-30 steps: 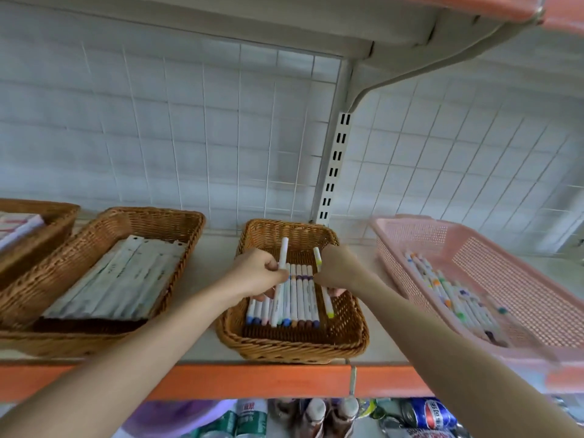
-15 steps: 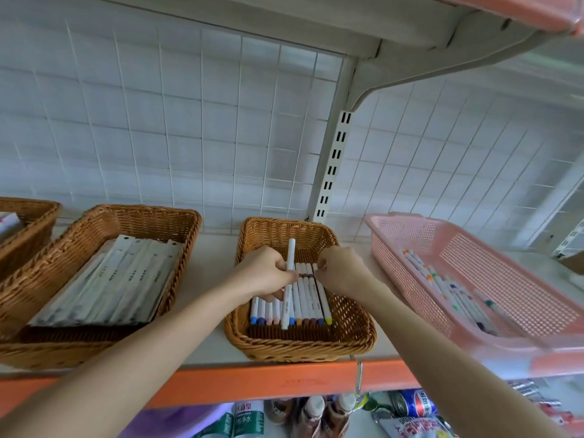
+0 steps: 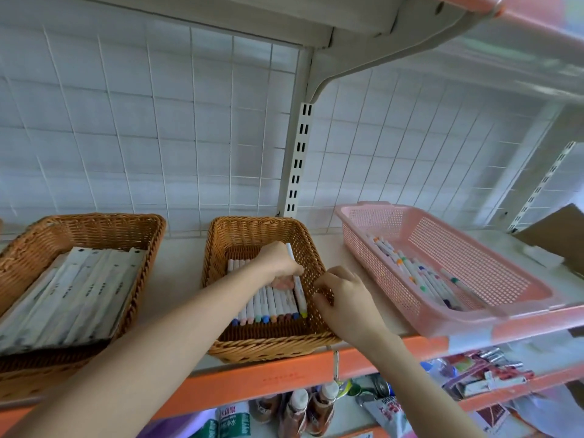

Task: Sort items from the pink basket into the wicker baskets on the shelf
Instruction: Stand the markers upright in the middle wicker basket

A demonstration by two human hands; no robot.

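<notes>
A small wicker basket (image 3: 252,229) in the middle of the shelf holds a row of several white markers (image 3: 268,306) with coloured caps. My left hand (image 3: 276,263) reaches into it and grips one white marker (image 3: 297,281), tilted along the row's right end. My right hand (image 3: 343,300) rests at the basket's right rim with fingers curled; whether it holds anything is unclear. The pink basket (image 3: 493,276) at the right holds several more markers (image 3: 417,273).
A larger wicker basket (image 3: 94,226) at the left holds flat white packets (image 3: 72,295). An orange shelf edge (image 3: 284,379) runs in front, with bottles and packets on the shelf below. A cardboard box (image 3: 559,232) sits at far right.
My left hand has carried its marker to the right end of the row. My right hand has let go of its marker and moved to the basket's right rim. The view shifted right.
</notes>
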